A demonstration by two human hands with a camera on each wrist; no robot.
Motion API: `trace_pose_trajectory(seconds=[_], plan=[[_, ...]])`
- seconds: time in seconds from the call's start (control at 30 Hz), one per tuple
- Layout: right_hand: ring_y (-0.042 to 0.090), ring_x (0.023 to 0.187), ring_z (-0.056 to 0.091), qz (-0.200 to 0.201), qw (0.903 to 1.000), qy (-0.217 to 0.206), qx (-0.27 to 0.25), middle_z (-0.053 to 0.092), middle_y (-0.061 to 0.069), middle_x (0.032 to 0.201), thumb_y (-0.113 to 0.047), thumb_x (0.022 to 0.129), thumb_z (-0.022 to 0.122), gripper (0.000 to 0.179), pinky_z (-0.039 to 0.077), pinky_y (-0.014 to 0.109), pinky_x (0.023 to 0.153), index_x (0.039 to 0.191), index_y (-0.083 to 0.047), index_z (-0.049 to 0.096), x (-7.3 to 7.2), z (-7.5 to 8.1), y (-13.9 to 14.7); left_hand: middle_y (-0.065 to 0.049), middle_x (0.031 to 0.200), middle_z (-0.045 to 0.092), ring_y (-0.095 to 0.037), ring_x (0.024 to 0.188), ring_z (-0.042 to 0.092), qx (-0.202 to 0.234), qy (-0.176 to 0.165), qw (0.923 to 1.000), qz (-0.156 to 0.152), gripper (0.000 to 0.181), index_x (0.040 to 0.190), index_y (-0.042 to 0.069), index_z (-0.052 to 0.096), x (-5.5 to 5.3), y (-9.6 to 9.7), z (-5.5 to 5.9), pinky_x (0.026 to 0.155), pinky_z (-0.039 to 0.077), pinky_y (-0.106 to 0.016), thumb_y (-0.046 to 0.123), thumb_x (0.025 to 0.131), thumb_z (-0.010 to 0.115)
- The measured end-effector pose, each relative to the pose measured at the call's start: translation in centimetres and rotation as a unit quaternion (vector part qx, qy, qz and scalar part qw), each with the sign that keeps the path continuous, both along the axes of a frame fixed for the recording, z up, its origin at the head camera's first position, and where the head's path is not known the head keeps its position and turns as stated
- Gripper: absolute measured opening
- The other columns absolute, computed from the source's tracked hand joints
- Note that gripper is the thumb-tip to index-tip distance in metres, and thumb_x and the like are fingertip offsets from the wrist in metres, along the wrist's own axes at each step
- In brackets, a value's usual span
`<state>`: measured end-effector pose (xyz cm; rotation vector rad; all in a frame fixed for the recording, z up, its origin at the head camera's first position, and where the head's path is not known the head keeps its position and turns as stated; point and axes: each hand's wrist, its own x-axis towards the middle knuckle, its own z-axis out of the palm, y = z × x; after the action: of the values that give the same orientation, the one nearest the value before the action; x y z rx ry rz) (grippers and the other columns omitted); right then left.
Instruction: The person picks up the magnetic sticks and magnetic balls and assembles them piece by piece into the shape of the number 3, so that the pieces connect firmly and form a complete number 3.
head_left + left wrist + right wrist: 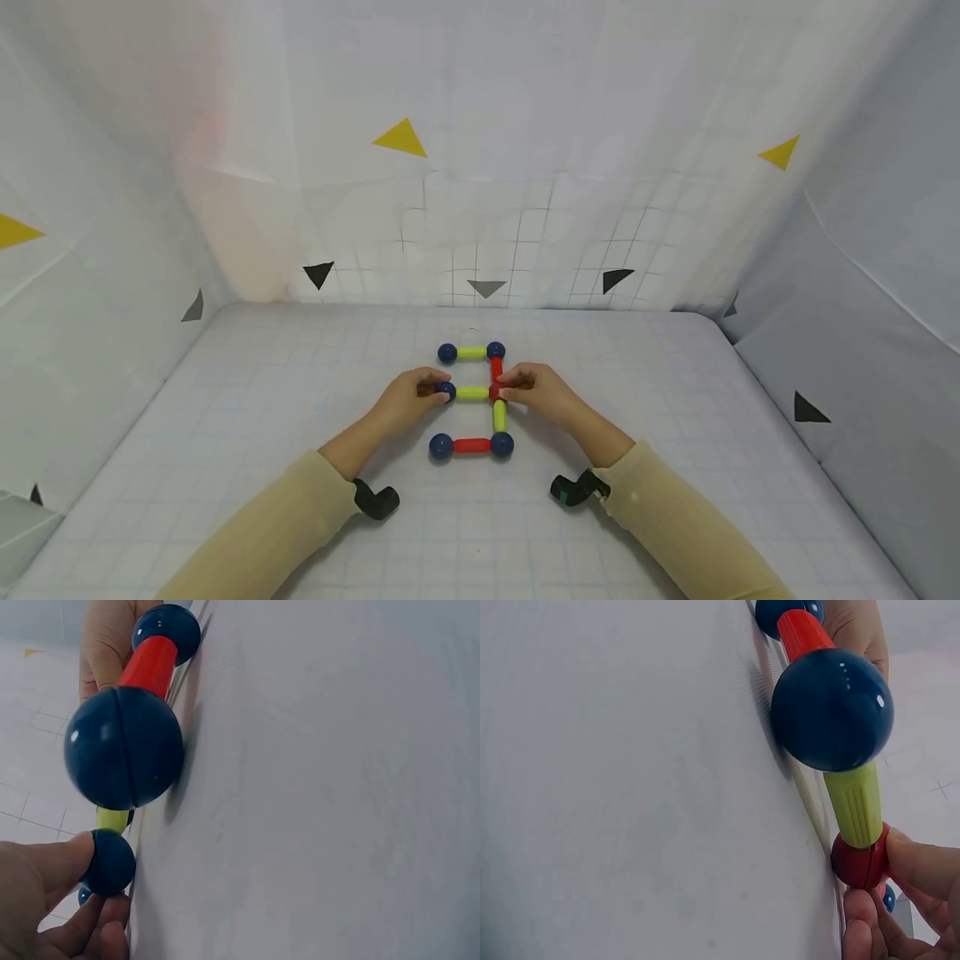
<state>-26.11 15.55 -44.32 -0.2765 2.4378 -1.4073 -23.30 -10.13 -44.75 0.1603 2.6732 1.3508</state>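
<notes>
A figure of balls and rods lies on the white table, three arms pointing left from an upright line. My left hand (405,402) pinches the blue ball (111,862) at the free end of the middle arm, thumb on one side and fingers on the other. On the red ball (859,859) where that arm meets the upright, my right hand (543,392) has its thumb and fingers closed. A yellow-green rod (472,392) joins these two balls. Above the red ball runs a red rod (497,368); below it, a yellow-green rod (855,806).
The top arm has a yellow-green rod (472,352) between two blue balls. At the bottom, a red rod (472,446) links a blue ball (441,447) and another blue ball (502,444). White sheets with yellow and dark triangles stand around the table (225,533).
</notes>
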Motion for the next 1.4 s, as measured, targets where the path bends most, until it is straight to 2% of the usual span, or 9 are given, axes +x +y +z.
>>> trace_pose_trajectory(seconds=[0.23, 0.53, 0.73, 0.9, 1.0, 1.17, 1.27, 1.4], plan=[[0.018, 0.096, 0.062, -0.009, 1.0, 0.003, -0.001, 0.07, 0.002, 0.105, -0.013, 0.091, 0.075, 0.021, 0.053, 0.03, 0.084, 0.111, -0.011, 0.073, -0.2, -0.1, -0.5, -0.002, 0.117, 0.067, -0.019, 0.104, 0.06, -0.004, 0.012, 0.9999, 0.004, 0.029, 0.124, 0.014, 0.068, -0.1, -0.3, 0.1, 0.096, 0.05, -0.038, 0.018, 0.095, 0.071], [0.02, 0.099, 0.061, -0.014, 0.9995, 0.002, 0.029, 0.069, 0.001, 0.107, -0.015, 0.092, 0.074, 0.02, 0.053, 0.033, 0.086, 0.112, -0.013, 0.073, -0.3, 0.4, -0.8, -0.002, 0.12, 0.067, -0.02, 0.107, 0.06, -0.006, 0.014, 0.9998, 0.012, 0.03, 0.125, 0.015, 0.068, -0.2, -0.3, -0.1, 0.097, 0.05, -0.038, 0.018, 0.096, 0.07], [0.021, 0.102, 0.062, -0.028, 0.9992, 0.005, 0.028, 0.069, 0.001, 0.109, -0.016, 0.091, 0.075, 0.021, 0.053, 0.033, 0.087, 0.112, -0.014, 0.073, -0.1, 0.4, -0.2, -0.002, 0.121, 0.067, -0.019, 0.108, 0.061, -0.002, 0.012, 0.9998, 0.014, 0.031, 0.126, 0.014, 0.067, -0.3, 0.1, -0.1, 0.097, 0.05, -0.037, 0.019, 0.096, 0.07], [0.022, 0.102, 0.062, -0.026, 0.9991, 0.024, 0.023, 0.069, 0.001, 0.111, -0.021, 0.095, 0.071, 0.023, 0.053, 0.035, 0.084, 0.116, -0.014, 0.072, 0.3, 0.6, 1.0, -0.004, 0.122, 0.066, -0.021, 0.111, 0.062, -0.005, 0.022, 0.9995, 0.023, 0.033, 0.128, 0.012, 0.065, 0.2, -0.6, 0.3, 0.095, 0.052, -0.037, 0.022, 0.098, 0.067], [0.022, 0.103, 0.061, -0.021, 0.9978, 0.044, 0.046, 0.068, 0.002, 0.114, -0.025, 0.098, 0.067, 0.027, 0.053, 0.036, 0.086, 0.121, -0.011, 0.069, 0.6, 1.6, 2.1, -0.005, 0.125, 0.065, -0.023, 0.114, 0.06, -0.013, 0.039, 0.9988, 0.027, 0.033, 0.13, 0.012, 0.064, 0.6, -1.6, 0.7, 0.095, 0.052, -0.04, 0.024, 0.099, 0.064], [0.026, 0.109, 0.061, -0.016, 0.9918, 0.095, 0.084, 0.067, 0.006, 0.12, -0.031, 0.1, 0.064, 0.035, 0.053, 0.043, 0.09, 0.126, -0.008, 0.066, 1.4, 4.0, 4.9, -0.008, 0.132, 0.063, -0.026, 0.121, 0.057, -0.03, 0.083, 0.9956, 0.03, 0.035, 0.133, 0.012, 0.063, 1.7, -3.4, 1.8, 0.102, 0.046, -0.046, 0.025, 0.101, 0.062], [0.03, 0.114, 0.06, -0.026, 0.9866, 0.127, 0.098, 0.066, 0.008, 0.123, -0.038, 0.1, 0.062, 0.038, 0.052, 0.048, 0.091, 0.126, -0.01, 0.066, 2.0, 5.2, 6.8, -0.01, 0.135, 0.061, -0.029, 0.123, 0.055, -0.045, 0.108, 0.9926, 0.033, 0.036, 0.134, 0.012, 0.061, 2.3, -4.4, 2.5, 0.104, 0.044, -0.049, 0.026, 0.101, 0.061], [0.033, 0.117, 0.058, -0.046, 0.978, 0.182, 0.091, 0.063, 0.012, 0.126, -0.04, 0.101, 0.06, 0.04, 0.049, 0.052, 0.095, 0.126, -0.01, 0.065, 2.8, 6.5, 8.9, -0.014, 0.135, 0.059, -0.032, 0.125, 0.054, -0.064, 0.144, 0.9866, 0.042, 0.037, 0.135, 0.011, 0.061, 2.8, -5.6, 3.7, 0.102, 0.045, -0.052, 0.026, 0.101, 0.061]])
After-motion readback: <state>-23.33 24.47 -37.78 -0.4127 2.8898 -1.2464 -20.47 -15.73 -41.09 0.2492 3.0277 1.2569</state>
